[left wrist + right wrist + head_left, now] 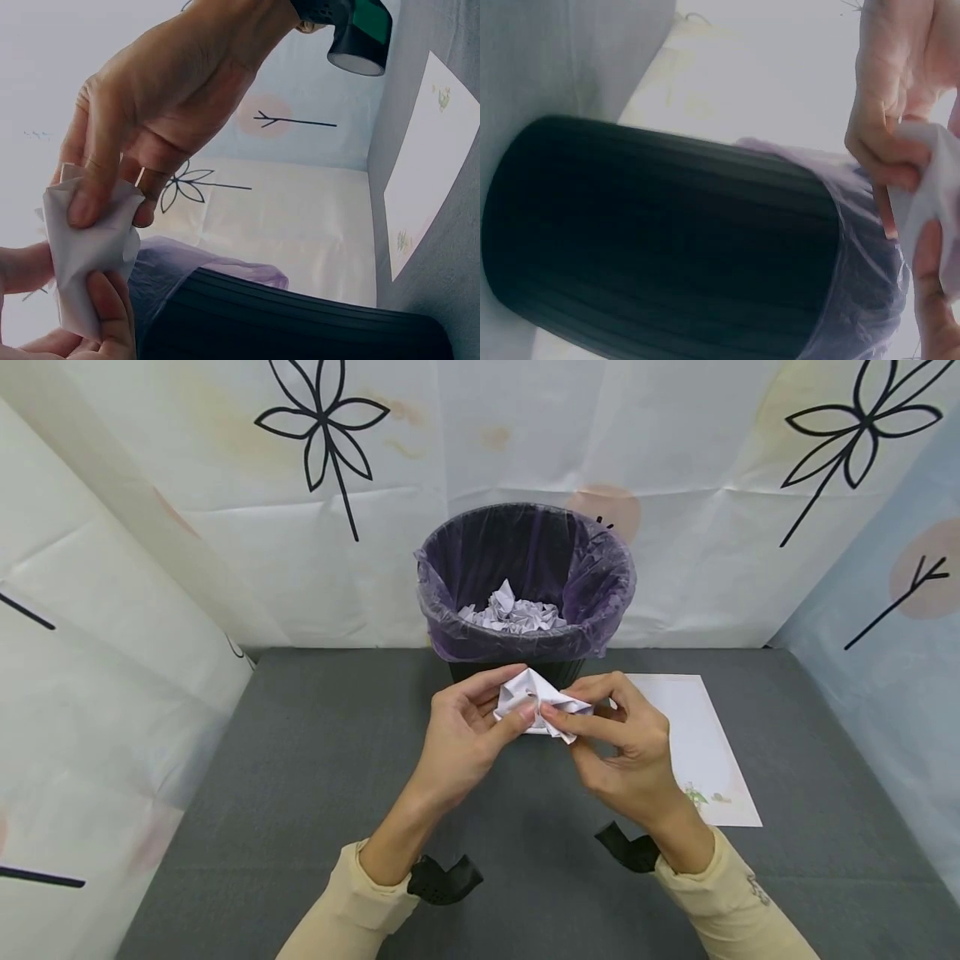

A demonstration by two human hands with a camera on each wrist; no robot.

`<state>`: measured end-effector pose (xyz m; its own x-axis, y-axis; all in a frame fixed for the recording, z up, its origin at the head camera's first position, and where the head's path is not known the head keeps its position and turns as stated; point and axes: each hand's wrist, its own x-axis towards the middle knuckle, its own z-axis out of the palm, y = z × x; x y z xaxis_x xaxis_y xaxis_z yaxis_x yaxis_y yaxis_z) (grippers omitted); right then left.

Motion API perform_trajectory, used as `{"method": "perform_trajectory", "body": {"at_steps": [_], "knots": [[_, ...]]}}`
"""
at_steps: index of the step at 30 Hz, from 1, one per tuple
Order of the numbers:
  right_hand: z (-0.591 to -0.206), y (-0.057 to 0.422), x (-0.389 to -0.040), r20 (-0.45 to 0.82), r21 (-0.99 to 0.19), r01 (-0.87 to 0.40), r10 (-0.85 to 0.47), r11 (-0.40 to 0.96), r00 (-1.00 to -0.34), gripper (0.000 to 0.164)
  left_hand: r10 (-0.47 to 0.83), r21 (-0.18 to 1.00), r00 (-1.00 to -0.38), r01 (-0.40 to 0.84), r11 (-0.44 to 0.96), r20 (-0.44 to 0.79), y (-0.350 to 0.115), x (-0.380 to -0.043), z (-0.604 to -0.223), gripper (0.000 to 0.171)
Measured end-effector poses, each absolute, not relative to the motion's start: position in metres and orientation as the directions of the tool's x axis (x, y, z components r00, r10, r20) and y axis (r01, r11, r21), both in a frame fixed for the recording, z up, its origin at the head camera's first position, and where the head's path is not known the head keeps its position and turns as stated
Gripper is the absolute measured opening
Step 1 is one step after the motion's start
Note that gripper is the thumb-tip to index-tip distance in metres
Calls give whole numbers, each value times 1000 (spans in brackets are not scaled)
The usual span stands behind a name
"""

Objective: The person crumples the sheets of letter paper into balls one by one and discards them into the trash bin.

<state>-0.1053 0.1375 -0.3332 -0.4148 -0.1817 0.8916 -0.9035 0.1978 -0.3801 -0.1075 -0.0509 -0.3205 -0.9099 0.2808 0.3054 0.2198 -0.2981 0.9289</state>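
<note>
Both hands hold one crumpled, partly folded sheet of white paper (531, 692) in front of the bin, raised over the table. The left hand (467, 727) pinches its left side, thumb in front and fingers behind. On the right side the right hand (626, 743) grips the paper between thumb and fingers. In the left wrist view the creased paper (94, 247) stands between the two hands' fingertips. The right wrist view shows the paper (930, 191) at its right edge, partly cut off.
Behind the hands stands a dark ribbed bin (660, 232) with a purple plastic liner (495, 647) over its rim. Crumpled white papers (513, 614) lie inside. A flat white sheet (708, 752) with small printed drawings lies on the grey table (322, 777) to the right.
</note>
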Motion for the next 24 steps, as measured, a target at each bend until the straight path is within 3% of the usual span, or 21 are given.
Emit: {"method": "perform_trajectory", "body": {"at_steps": [6, 12, 18, 24], "knots": [[-329, 142, -103, 855, -409, -897, -273, 167, -441, 31, 224, 944, -943, 180, -276, 246, -50, -110, -322, 47], [-329, 142, -104, 854, -467, -883, -232, 52, -465, 26, 213, 947, -958, 122, -297, 190, -48, -109, -320, 46], [-329, 139, -103, 841, -518, -856, -175, 9, -511, 22, 119, 926, -939, 286, -247, 322, -44, -107, -323, 43], [-325, 140, -99, 757, -636, -771, -169, 29, -631, 35, 32, 881, -888, 450, -147, 458, -40, -105, -327, 37]]}}
